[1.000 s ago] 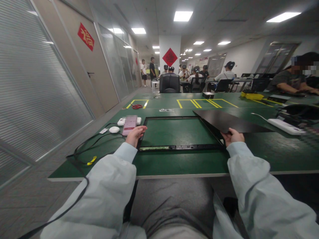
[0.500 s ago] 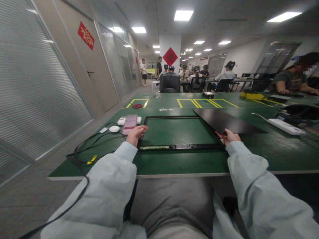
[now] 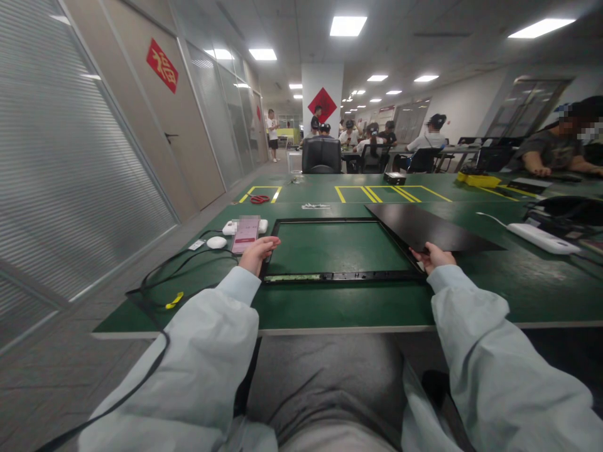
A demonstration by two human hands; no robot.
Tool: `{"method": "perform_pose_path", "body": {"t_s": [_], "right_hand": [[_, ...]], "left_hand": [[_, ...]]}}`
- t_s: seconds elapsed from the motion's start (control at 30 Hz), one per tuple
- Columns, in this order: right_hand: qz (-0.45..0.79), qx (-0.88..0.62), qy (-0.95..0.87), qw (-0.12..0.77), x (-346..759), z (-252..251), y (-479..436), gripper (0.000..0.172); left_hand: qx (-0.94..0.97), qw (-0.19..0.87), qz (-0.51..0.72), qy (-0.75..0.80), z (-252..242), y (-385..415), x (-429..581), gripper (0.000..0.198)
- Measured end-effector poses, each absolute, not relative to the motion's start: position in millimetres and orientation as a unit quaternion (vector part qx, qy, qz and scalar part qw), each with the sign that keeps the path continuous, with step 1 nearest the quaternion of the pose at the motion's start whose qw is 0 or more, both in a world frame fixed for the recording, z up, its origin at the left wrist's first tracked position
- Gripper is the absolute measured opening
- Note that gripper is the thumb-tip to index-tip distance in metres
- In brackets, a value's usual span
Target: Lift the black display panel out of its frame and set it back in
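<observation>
A black rectangular frame (image 3: 339,276) lies flat on the green table (image 3: 330,307) in front of me. My left hand (image 3: 257,252) rests on the frame's left edge, fingers curled over it. My right hand (image 3: 433,256) grips the near corner of a thin black panel (image 3: 424,227), which lies tilted over the frame's right side. A phone (image 3: 245,233) with a lit pink screen stands just beyond my left hand.
A white round device (image 3: 217,242), black cables (image 3: 160,282) and a yellow clip (image 3: 174,301) lie at the left. Red scissors (image 3: 259,199) sit further back. A white power strip (image 3: 541,238) is at the right. A person's arms (image 3: 551,164) rest on the far right table; several people sit behind.
The panel has dropped a little lower and shifted slightly left with my right hand. My left hand stays on the frame's left edge.
</observation>
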State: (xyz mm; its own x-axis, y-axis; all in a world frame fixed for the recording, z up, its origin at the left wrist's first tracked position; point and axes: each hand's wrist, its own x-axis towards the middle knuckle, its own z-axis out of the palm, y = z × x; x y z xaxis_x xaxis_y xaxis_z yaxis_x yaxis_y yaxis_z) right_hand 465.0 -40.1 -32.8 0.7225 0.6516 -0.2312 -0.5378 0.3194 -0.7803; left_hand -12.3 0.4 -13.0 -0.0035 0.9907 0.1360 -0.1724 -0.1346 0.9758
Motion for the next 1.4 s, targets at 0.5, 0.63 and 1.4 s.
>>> {"method": "perform_pose_path", "body": {"t_s": [0.5,0.63,1.4], "right_hand": [[0.293,-0.436,-0.08,0.847,445.3,2.9,-64.8,0.035],[0.307,-0.402,-0.081,0.859,441.4,10.9,-70.9,0.038],[0.449,-0.376,-0.168,0.793,440.1,17.2,-88.6,0.047]], "left_hand": [[0.488,0.509,0.572,0.419,-8.0,-4.6,-8.4,0.034],[0.481,0.512,0.576,0.419,-7.1,-5.6,-7.6,0.032],[0.361,0.695,0.525,0.334,16.3,-21.3,-10.8,0.037]]}}
